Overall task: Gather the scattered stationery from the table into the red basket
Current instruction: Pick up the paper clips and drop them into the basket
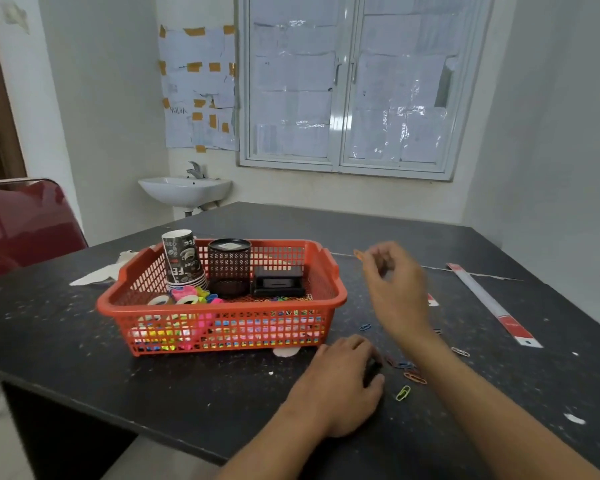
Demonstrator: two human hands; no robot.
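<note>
Right of the red basket (222,308), at its front corner and nearest you: your left hand (340,386) lies knuckles-up on the table (118,368) with fingers curled under. Can't tell if it holds anything. Just right of it are loose paper clips (414,377), the green clip (403,393) closest to you and a blue clip (365,327) nearer the basket's right wall.

They look light: thin stiff wire lying flat on a smooth top, so likely slippery. Pinch each by its rounded end with thumb and fingertip, or slide several together first.

Farther back, off the basket's far right corner, your right hand (395,289) is raised and blurred, thumb and finger pinching an orange clip (358,254).

Well right of the basket a long white ruler (492,303) lies flat. It is probably light and a bit springy, so take it mid-length.

Inside the basket: tape rolls (187,297), stacked paper cups (182,261), mesh holder (229,268), black box (278,280).
</note>
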